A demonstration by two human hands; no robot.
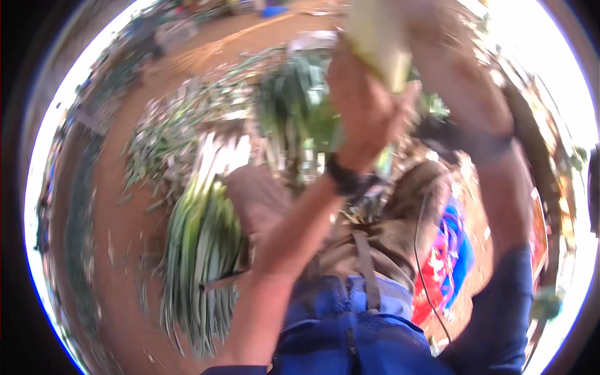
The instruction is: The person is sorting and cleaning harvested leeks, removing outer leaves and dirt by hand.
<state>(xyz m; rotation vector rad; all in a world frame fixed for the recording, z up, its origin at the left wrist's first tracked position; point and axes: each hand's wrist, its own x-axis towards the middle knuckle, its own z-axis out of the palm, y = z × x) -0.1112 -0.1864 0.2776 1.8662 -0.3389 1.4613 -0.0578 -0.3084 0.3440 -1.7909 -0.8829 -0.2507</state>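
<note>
Raised high in front of me, my left hand is closed around a pale green-and-white vegetable stalk, perhaps a leek, blurred by motion. My right hand is beside it near the top rim, too smeared to show its fingers or any hold. Beside my left knee a large bunch of leeks lies with white ends pointing away and green leaves towards me. Beyond my knees is a second bunch of leeks, partly covered by my left hand.
Scattered leaf trimmings cover the reddish-brown ground ahead and to the left. By my right thigh are red plastic and blue plastic. A thin cord runs over that leg. Something blue lies far off.
</note>
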